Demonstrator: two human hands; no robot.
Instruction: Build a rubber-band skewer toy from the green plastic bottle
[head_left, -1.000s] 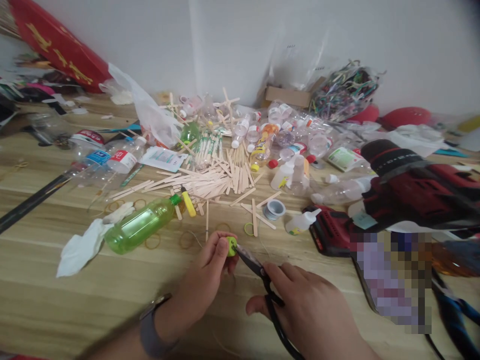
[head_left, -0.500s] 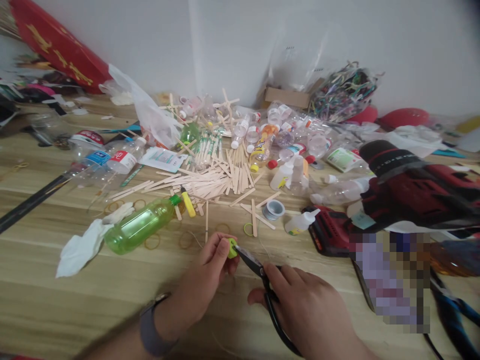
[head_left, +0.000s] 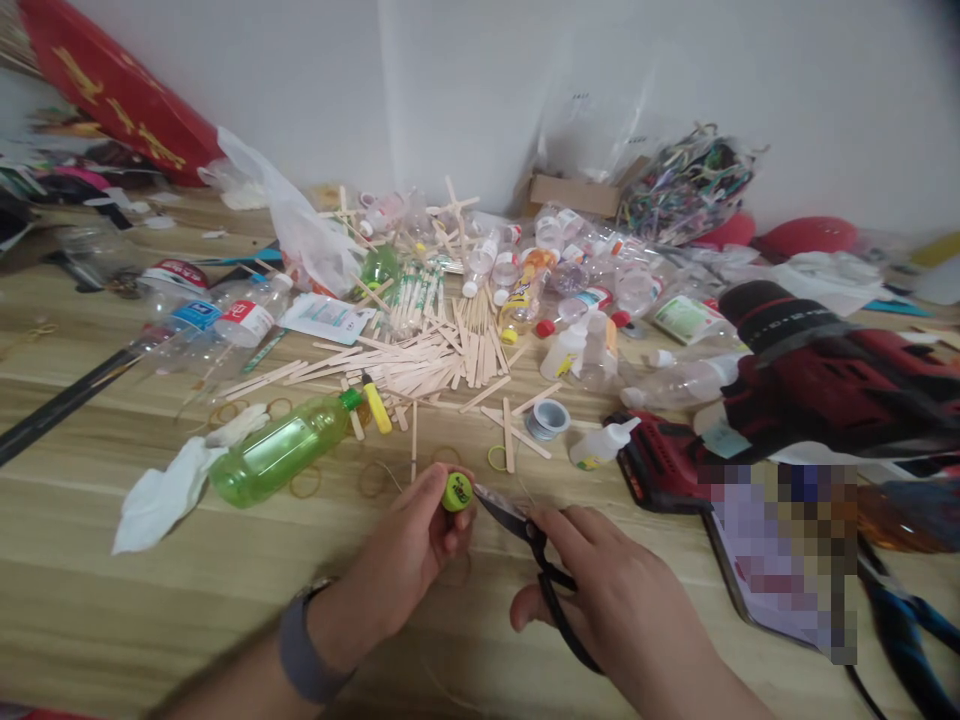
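Between the thumb and fingers of my left hand (head_left: 420, 525) is a small yellow-green bottle cap (head_left: 457, 492), its dark-printed top turned towards me. My right hand (head_left: 607, 580) grips a pair of black-handled scissors (head_left: 551, 560), with the blades pointing up and left. Their tip is at the cap's right edge; whether it touches cannot be made out. Left of my hands, a green plastic bottle (head_left: 281, 450) lies on its side, and a small yellow tube with a dark tip (head_left: 376, 405) lies by its neck.
Wooden craft sticks (head_left: 420, 360) spread across the middle, with plastic bottles (head_left: 637, 290) behind. A solder-like wire spool (head_left: 547, 418) and a white glue bottle (head_left: 604, 443) stand beyond my right hand. A red-black power drill (head_left: 832, 380) and blue-handled pliers (head_left: 904, 620) lie at right.
My left hand has turned the cap so its printed top faces me more. The scissors' tip has moved from the cap's top to its right edge.
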